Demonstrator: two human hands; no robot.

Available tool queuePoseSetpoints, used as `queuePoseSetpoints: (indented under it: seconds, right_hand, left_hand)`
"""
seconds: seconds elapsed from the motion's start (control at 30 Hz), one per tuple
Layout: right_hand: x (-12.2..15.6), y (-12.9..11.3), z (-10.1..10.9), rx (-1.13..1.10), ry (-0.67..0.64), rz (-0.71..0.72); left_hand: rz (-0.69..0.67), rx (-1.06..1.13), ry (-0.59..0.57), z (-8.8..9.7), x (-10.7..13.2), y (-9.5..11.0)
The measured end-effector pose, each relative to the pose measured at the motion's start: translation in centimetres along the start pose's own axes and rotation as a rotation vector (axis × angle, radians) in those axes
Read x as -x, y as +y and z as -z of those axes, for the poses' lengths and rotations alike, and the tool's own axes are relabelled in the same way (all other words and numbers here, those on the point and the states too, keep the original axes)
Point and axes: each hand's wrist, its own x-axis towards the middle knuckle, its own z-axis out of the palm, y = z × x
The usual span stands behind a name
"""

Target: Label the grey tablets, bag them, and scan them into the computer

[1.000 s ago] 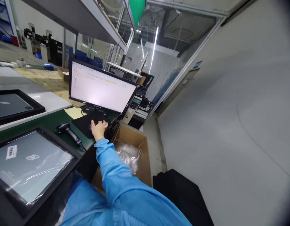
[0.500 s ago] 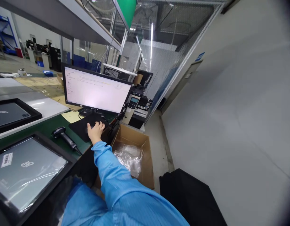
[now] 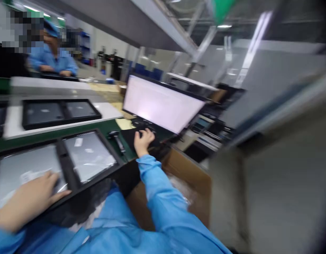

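Note:
The picture is smeared by motion. My left hand (image 3: 30, 201) lies flat, fingers stretched out, on a plastic-wrapped grey laptop in the near black tray (image 3: 73, 176). A second wrapped laptop (image 3: 89, 155) fills the tray's right compartment. My right hand (image 3: 142, 140), in a blue sleeve, reaches forward onto the black mouse pad (image 3: 130, 135) below the lit monitor (image 3: 163, 104). Its fingers curl down over something dark that I cannot make out. A black barcode scanner (image 3: 116, 137) lies just left of that hand.
A further black tray (image 3: 59, 112) with grey laptops sits on the white belt behind. An open cardboard box (image 3: 189, 173) with plastic wrap stands under my right arm. A co-worker in blue (image 3: 50, 56) works at the far left. A grey wall (image 3: 284, 176) closes the right.
The view swung left, bringing my left hand, more of the trays and the co-worker into view. My right hand stays on the mouse pad, fingers now more curled.

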Motion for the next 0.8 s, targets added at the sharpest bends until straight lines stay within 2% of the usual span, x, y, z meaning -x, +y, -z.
queuePoseSetpoints:
  seconds: [0.03, 0.07, 0.1, 0.13, 0.2, 0.27, 0.3, 0.4, 0.47, 0.53, 0.67, 0.8]
  right_hand:
    - [0.3, -1.2, -0.2, -0.078, 0.068, 0.093]
    - [0.6, -2.7, -0.5, -0.176, 0.124, 0.194]
    - [1.0, -4.5, -0.9, -0.284, 0.153, 0.295]
    - [1.6, -6.5, -1.2, -0.386, 0.132, 0.393]
    - [3.3, -10.9, -1.3, -0.571, -0.022, 0.569]
    - [5.7, -15.3, -0.9, -0.724, -0.283, 0.670]
    - [6.9, -17.2, -0.8, -0.777, -0.438, 0.674]
    - [10.5, -21.8, -1.6, -0.767, -0.917, 0.533]
    - [12.7, -23.8, -2.8, -0.646, -1.188, 0.412]
    - [14.5, -25.2, -4.0, -0.523, -1.375, 0.327]
    - [17.0, -26.9, -5.3, -0.473, -1.560, 0.163]
    - [17.7, -27.3, -5.3, -0.506, -1.618, -0.036]
  left_hand:
    - [0.052, -0.037, -0.082, -0.1, 0.9, 0.2]
    - [0.042, -0.048, -0.147, -0.1, 1.4, 0.4]
    - [0.054, -0.042, -0.192, 0.0, 1.4, 0.5]
    - [0.088, -0.014, -0.190, 0.1, 1.3, 0.3]
    - [0.182, 0.110, -0.109, 0.6, 1.2, -0.8]
    - [0.304, 0.299, 0.080, 0.9, 2.1, -2.7]
    - [0.370, 0.414, 0.205, 0.9, 3.0, -3.7]
    - [0.538, 0.827, 0.558, 0.3, 5.8, -6.4]
    - [0.604, 1.031, 0.686, -0.4, 7.2, -7.4]
    - [0.633, 1.158, 0.739, -1.2, 8.1, -7.5]
    - [0.648, 1.293, 0.807, -2.5, 8.3, -6.6]
    - [0.654, 1.305, 0.794, -2.7, 7.6, -6.0]
